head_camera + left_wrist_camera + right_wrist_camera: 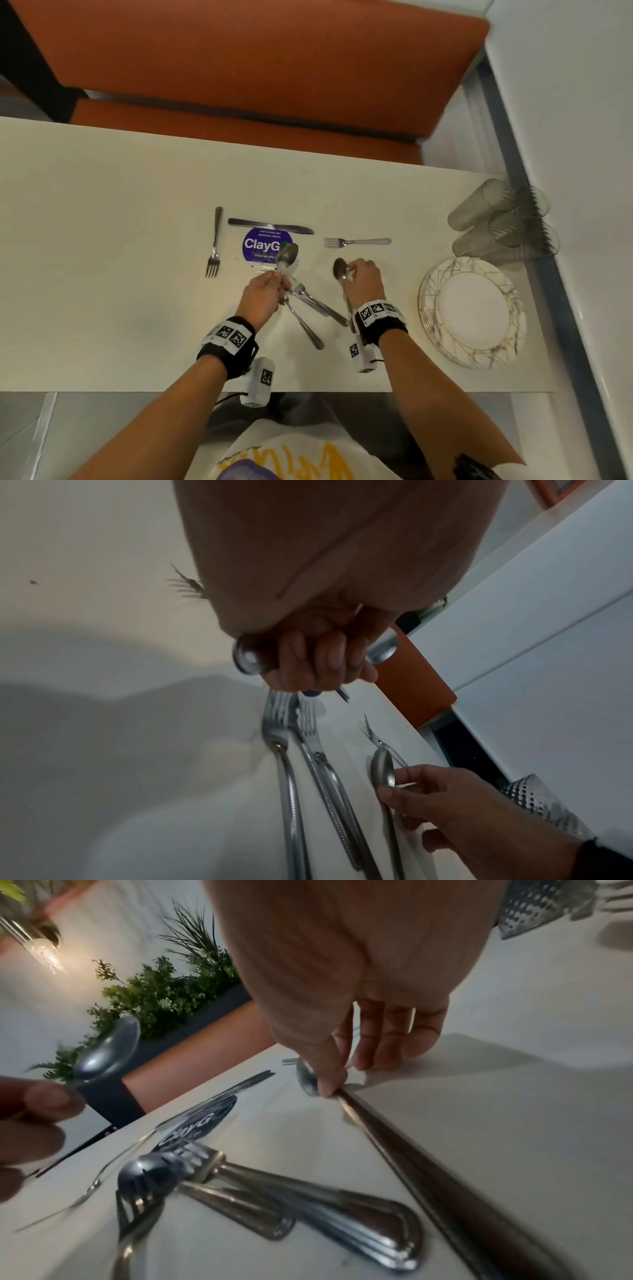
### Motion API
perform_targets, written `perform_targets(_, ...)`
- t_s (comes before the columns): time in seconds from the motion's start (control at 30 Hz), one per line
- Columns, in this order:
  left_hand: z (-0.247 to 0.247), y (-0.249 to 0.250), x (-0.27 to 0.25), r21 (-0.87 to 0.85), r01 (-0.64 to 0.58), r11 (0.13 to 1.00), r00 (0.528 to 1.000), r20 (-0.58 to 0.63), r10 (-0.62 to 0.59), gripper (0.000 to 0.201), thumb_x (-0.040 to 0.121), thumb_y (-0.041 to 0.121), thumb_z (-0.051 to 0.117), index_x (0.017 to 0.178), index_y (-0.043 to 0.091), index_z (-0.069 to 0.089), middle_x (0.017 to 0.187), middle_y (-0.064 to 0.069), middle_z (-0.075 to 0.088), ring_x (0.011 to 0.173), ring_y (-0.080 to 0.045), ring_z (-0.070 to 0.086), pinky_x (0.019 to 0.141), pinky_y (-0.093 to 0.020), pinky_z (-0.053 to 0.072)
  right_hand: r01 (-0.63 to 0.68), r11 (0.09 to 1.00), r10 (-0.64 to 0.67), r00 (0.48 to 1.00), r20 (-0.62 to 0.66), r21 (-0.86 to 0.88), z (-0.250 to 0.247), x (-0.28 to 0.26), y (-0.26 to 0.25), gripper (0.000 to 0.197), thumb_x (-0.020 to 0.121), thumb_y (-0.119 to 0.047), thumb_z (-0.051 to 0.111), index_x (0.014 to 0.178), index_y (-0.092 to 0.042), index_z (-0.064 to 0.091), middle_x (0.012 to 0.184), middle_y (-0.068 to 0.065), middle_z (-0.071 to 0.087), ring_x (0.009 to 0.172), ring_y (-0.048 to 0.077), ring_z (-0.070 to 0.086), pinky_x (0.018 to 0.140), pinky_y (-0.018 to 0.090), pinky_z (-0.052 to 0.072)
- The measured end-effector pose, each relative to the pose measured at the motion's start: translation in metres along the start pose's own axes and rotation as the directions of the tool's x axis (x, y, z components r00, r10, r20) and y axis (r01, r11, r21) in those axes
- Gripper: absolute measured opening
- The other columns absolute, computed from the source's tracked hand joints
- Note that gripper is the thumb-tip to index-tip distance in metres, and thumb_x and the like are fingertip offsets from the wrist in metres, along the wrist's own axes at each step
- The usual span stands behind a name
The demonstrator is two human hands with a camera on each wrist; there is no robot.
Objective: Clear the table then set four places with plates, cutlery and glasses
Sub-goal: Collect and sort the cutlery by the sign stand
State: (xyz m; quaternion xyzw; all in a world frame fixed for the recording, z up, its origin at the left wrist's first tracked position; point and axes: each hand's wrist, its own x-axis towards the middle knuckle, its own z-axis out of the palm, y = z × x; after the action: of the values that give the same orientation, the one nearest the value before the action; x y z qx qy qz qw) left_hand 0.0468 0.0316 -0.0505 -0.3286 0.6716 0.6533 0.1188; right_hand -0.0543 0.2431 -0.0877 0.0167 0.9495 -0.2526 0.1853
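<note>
My left hand (270,284) grips a spoon (287,257) and holds its bowl up over the purple sticker; the left wrist view shows my fingers (318,664) curled round it. My right hand (352,274) pinches the neck of a second spoon (340,269), low over the table. The thumb (325,1074) presses just behind the bowl, and the handle (411,1150) runs back under my wrist. Between the hands lies a loose pile of forks and other cutlery (310,306). A stack of gold-patterned plates (431,308) and a cluster of glasses (496,222) stand at the right end.
Farther out on the white table (102,222) lie a fork (214,243), a knife (270,226) across the top of a purple round sticker (260,245), and another fork (356,241). An orange bench (239,68) runs along the far side. A wall borders the right.
</note>
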Motion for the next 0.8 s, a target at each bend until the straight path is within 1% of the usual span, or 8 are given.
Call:
perform_targets(0.1,0.012,0.006,0.002,0.030,-0.006,1.000,1.000,-0.012,0.006,0.037,0.108,0.021,0.043,0.083,0.012,0.069,0.059,0.003,0.057,0.057,-0.018,0.051,0.049,-0.026,0.037,0.006,0.994,-0.009,1.000,0.027,0.114,-0.006,0.004,-0.002,0.013,0.086,-0.007,0.071,0.090,-0.019,0.064,0.087,0.001,0.065,0.080,0.018,0.064,0.070,0.029,0.054)
perform_targets(0.2,0.023,0.018,0.001,0.045,-0.044,0.998,0.999,0.001,0.044,0.034,0.110,0.018,0.041,0.089,0.008,0.066,0.073,-0.015,0.065,0.059,-0.021,0.058,0.051,-0.030,0.047,0.003,0.977,-0.017,0.998,0.065,0.214,-0.026,0.007,-0.011,0.013,0.086,-0.006,0.072,0.087,-0.018,0.066,0.080,-0.004,0.063,0.073,0.010,0.061,0.069,0.023,0.051)
perform_targets(0.27,0.030,0.023,0.002,0.014,-0.054,0.998,0.998,0.021,0.053,0.033,0.110,0.016,0.041,0.092,0.005,0.065,0.087,-0.023,0.071,0.073,-0.028,0.067,0.064,-0.036,0.056,-0.020,0.938,-0.010,0.996,0.084,0.347,-0.041,0.008,-0.020,0.012,0.086,-0.007,0.074,0.090,-0.016,0.067,0.086,0.002,0.069,0.076,0.015,0.069,0.073,0.028,0.058)
perform_targets(0.37,0.044,0.029,0.002,-0.006,-0.070,0.998,0.997,0.011,0.070,0.033,0.109,0.013,0.041,0.090,0.006,0.067,0.093,-0.017,0.076,0.091,-0.030,0.073,0.081,-0.043,0.058,-0.065,0.799,-0.010,0.993,0.121,0.598,-0.061,0.005,-0.037,0.010,0.090,-0.008,0.070,0.098,-0.011,0.065,0.090,0.013,0.075,0.070,0.019,0.072,0.073,0.034,0.062)
perform_targets(0.43,0.054,0.035,0.000,-0.045,-0.045,0.998,0.998,0.045,0.047,0.032,0.110,0.014,0.040,0.094,0.004,0.067,0.095,-0.016,0.076,0.091,-0.031,0.074,0.076,-0.041,0.059,-0.076,0.710,-0.025,0.991,0.133,0.700,-0.068,0.001,-0.050,0.014,0.091,-0.007,0.069,0.104,-0.006,0.064,0.085,0.015,0.075,0.068,0.020,0.071,0.075,0.039,0.063)
perform_targets(0.53,0.069,0.046,-0.008,-0.172,0.042,0.984,0.991,0.134,-0.019,0.029,0.109,0.017,0.042,0.100,0.002,0.064,0.088,-0.020,0.073,0.074,-0.036,0.071,0.058,-0.039,0.058,-0.087,0.638,-0.005,0.993,0.117,0.765,-0.070,-0.006,-0.063,0.018,0.089,-0.007,0.072,0.105,-0.004,0.064,0.082,0.015,0.076,0.067,0.021,0.071,0.073,0.038,0.063)
perform_targets(0.7,0.072,0.049,-0.020,-0.302,0.051,0.952,0.995,0.100,-0.022,0.031,0.106,0.016,0.038,0.099,0.003,0.065,0.065,-0.011,0.058,0.042,-0.022,0.045,0.043,-0.024,0.032,0.070,0.801,-0.069,0.997,-0.024,0.595,-0.055,-0.015,-0.068,0.019,0.080,-0.018,0.080,0.095,-0.014,0.068,0.087,-0.001,0.073,0.075,0.010,0.070,0.069,0.023,0.056)
perform_targets(0.8,0.068,0.048,-0.021,-0.321,0.068,0.945,0.994,0.100,-0.038,0.034,0.107,0.018,0.033,0.095,0.008,0.064,0.058,-0.002,0.044,0.039,-0.014,0.031,0.041,-0.022,0.018,0.144,0.843,-0.153,0.988,-0.026,0.518,-0.060,-0.010,-0.068,0.035,0.077,-0.024,0.084,0.106,-0.017,0.065,0.093,-0.003,0.069,0.085,0.010,0.065,0.076,0.023,0.052)
